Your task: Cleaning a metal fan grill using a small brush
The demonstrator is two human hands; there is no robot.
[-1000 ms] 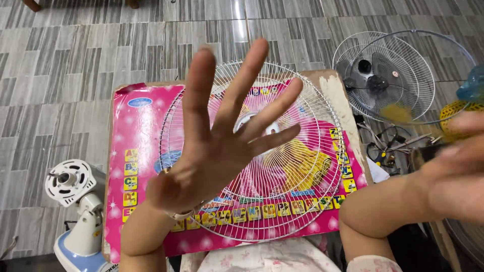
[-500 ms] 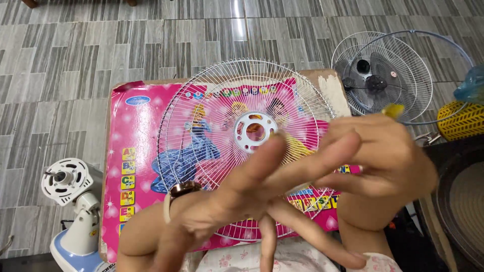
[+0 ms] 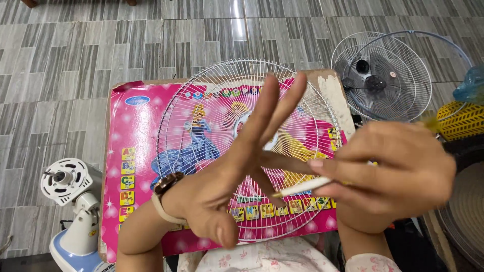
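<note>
My left hand (image 3: 237, 171) is raised palm-away over a white wire fan grille (image 3: 201, 100), fingers spread, holding nothing; a watch sits on its wrist. To its right, my right hand (image 3: 398, 174) is closed around a thin pale stick-like tool (image 3: 302, 187) with a yellow end, its tip pointing left and touching or nearly touching my left fingers. The grille lies flat on a pink cartoon-printed board (image 3: 133, 146), a small low table top.
A white and blue fan motor on its stand (image 3: 73, 201) stands on the floor at lower left. A second fan grille with a dark hub (image 3: 383, 75) lies at upper right, a yellow object (image 3: 461, 121) beside it. Grey tiled floor (image 3: 75, 55) surrounds everything.
My left hand turned and dropped from an open raised palm to a sideways spread. My right hand moved in from the right edge with the stick and now meets the left fingers.
</note>
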